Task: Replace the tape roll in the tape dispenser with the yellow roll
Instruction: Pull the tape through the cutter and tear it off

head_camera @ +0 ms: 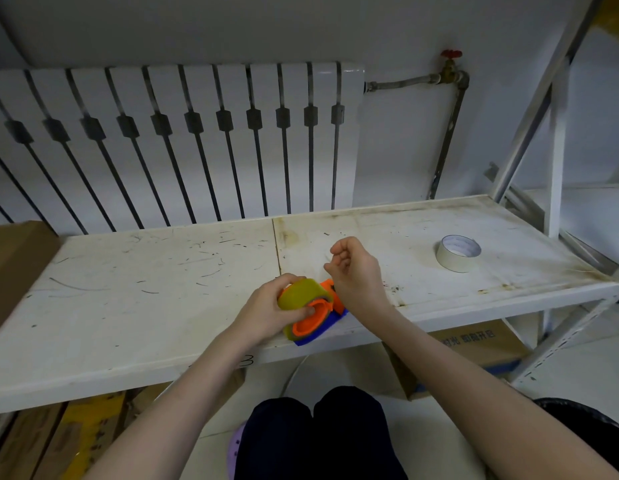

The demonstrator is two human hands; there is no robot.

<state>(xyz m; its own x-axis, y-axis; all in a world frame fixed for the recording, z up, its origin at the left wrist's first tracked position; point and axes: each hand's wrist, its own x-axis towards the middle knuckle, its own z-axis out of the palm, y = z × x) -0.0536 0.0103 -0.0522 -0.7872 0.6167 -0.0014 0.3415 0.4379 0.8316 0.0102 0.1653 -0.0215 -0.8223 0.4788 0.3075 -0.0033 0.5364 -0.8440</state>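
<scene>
The orange and blue tape dispenser (pixel 330 318) rests at the front edge of the white shelf (pixel 162 278). A yellow tape roll (pixel 301 294) sits on its orange hub. My left hand (pixel 270 311) grips the roll and dispenser from the left, thumb on the hub. My right hand (pixel 353 271) hovers just right of and above the dispenser, fingers curled loosely, pinching near the orange front part; I cannot see whether a tape end is between the fingertips. A whitish tape roll (pixel 457 252) lies flat on the shelf at the right, apart from both hands.
A white radiator (pixel 176 140) stands behind the shelf, with a pipe and red valve (pixel 450 55) to its right. The metal rack upright (pixel 557 150) rises at the right. Cardboard boxes (pixel 481 344) sit under the shelf and one at the left (pixel 14 265).
</scene>
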